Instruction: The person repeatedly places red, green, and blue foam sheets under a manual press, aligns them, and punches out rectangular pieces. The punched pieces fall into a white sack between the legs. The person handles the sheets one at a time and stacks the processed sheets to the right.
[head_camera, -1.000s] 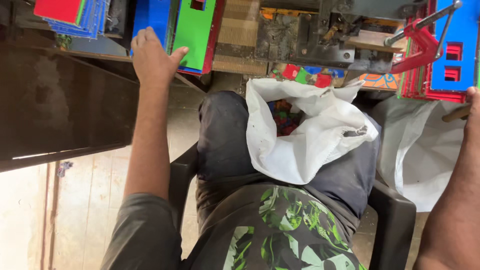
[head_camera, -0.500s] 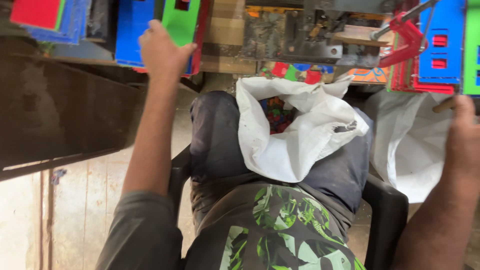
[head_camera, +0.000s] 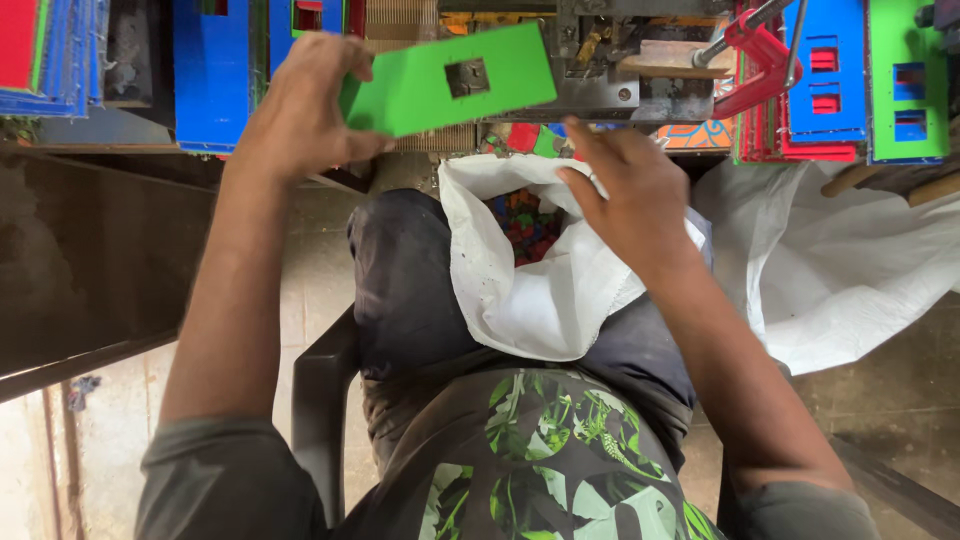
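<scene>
Left hand (head_camera: 300, 110) raised above the lap, fingers closed on the left end of a flat green rectangular plastic plate with a small square cut-out (head_camera: 450, 80), plate held tilted, right end higher, just in front of a grey metal press-like machine (head_camera: 600, 60). Right hand (head_camera: 630, 190) open, fingers spread loosely, holding nothing, hovering just below the plate's right end and above a white woven sack (head_camera: 540, 300) resting on the lap. Sack mouth open, small red, blue and green plastic scraps (head_camera: 525, 225) visible inside. Second white sack (head_camera: 850, 270) spread to the right. Blue plastic plates (head_camera: 215, 70) stacked upright upper left; red, blue and green plates with square cut-outs (head_camera: 860, 80) stacked upper right, beside a red clamp lever (head_camera: 755, 55). Seated on dark plastic chair (head_camera: 320, 410)
</scene>
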